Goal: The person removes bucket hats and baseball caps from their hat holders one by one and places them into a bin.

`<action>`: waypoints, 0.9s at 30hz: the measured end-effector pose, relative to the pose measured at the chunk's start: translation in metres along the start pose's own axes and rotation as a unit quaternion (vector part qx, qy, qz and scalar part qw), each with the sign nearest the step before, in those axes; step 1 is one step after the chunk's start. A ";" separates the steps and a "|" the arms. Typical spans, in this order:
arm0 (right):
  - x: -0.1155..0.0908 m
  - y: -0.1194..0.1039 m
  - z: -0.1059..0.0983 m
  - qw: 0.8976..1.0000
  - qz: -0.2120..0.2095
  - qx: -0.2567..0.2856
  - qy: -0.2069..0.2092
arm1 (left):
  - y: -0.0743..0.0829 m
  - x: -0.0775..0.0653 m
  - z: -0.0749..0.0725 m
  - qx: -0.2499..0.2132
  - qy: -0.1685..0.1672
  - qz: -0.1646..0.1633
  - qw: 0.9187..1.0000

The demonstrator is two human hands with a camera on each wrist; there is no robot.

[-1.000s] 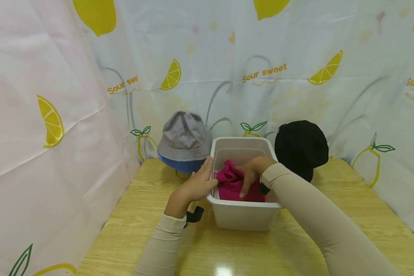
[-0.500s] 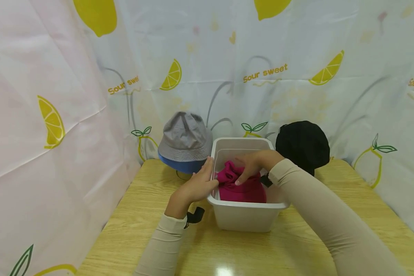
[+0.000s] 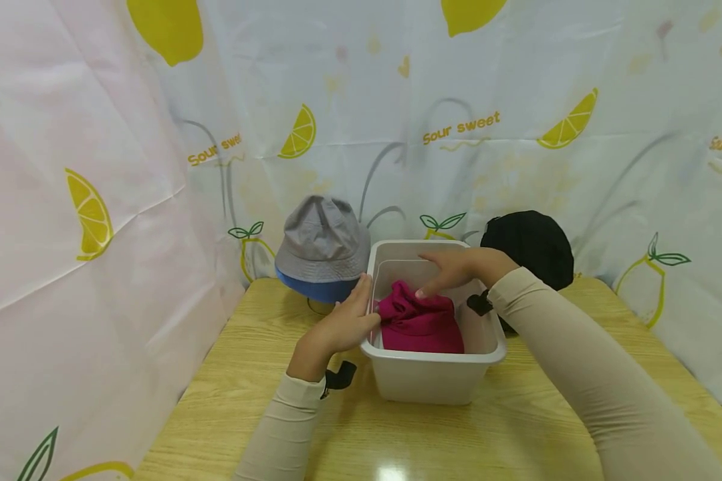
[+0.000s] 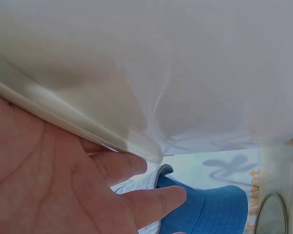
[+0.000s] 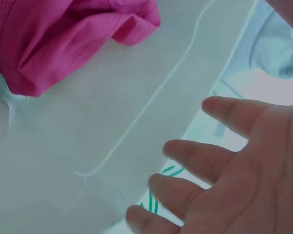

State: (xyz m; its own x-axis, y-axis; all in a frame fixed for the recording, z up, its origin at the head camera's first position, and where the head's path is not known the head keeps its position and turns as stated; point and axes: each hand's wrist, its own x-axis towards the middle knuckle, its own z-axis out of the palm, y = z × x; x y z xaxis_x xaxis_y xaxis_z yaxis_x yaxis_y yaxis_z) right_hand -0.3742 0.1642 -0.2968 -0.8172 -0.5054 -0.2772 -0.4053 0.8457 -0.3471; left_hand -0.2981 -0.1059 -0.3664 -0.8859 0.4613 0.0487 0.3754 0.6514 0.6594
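A magenta cap (image 3: 424, 326) lies crumpled inside a white plastic bin (image 3: 433, 377), its brim toward the near wall. Against the bin's left rim rests my left hand (image 3: 345, 322), fingers extended along the outside; the left wrist view shows the palm (image 4: 49, 170) touching that rim. My right hand (image 3: 466, 268) hovers over the bin's back right part, above the cap. Its fingers (image 5: 195, 155) are spread and hold nothing in the right wrist view, where the cap's bunched cloth (image 5: 68, 44) lies apart from them.
A grey bucket hat (image 3: 325, 240) sits over a blue one (image 3: 321, 288) on a stand, left of the bin. To the right is a black cap (image 3: 532, 247), partly behind my right arm. A lemon-print cloth (image 3: 361, 80) hangs behind the wooden table (image 3: 216, 414).
My right hand has lifted off the magenta cap and moved up and to the right, uncovering more of it. The left hand stays at the bin's rim.
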 end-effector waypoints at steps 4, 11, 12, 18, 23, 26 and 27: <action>-0.006 0.006 -0.009 0.999 -0.010 -0.014 0.031 | 0.000 0.000 0.000 -0.001 0.001 0.002 1.000; -0.014 0.014 -0.020 0.998 -0.003 -0.033 0.058 | -0.001 0.000 0.000 0.005 0.000 -0.001 1.000; -0.015 0.015 -0.021 0.997 -0.004 -0.036 0.064 | -0.001 0.001 0.000 0.003 0.001 -0.001 1.000; -0.019 0.024 -0.026 0.990 -0.004 -0.060 0.125 | -0.001 0.000 0.000 0.001 0.003 -0.001 1.000; -0.021 0.032 -0.029 0.981 -0.002 -0.080 0.179 | 0.000 -0.001 0.000 0.003 -0.001 -0.004 1.000; -0.025 0.038 -0.032 0.975 0.014 -0.084 0.203 | 0.000 -0.001 0.001 0.003 -0.001 -0.002 1.000; -0.026 0.040 -0.033 0.974 0.020 -0.086 0.211 | 0.000 -0.001 0.001 0.003 -0.001 -0.001 1.000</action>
State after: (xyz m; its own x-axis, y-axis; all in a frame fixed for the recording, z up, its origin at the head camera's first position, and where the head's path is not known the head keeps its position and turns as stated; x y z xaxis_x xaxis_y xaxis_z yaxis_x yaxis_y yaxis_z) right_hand -0.3824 0.2165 -0.2735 -0.9150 -0.3863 0.1167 -0.4019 0.8982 -0.1783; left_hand -0.2974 -0.1060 -0.3672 -0.8862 0.4611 0.0446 0.3744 0.6561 0.6553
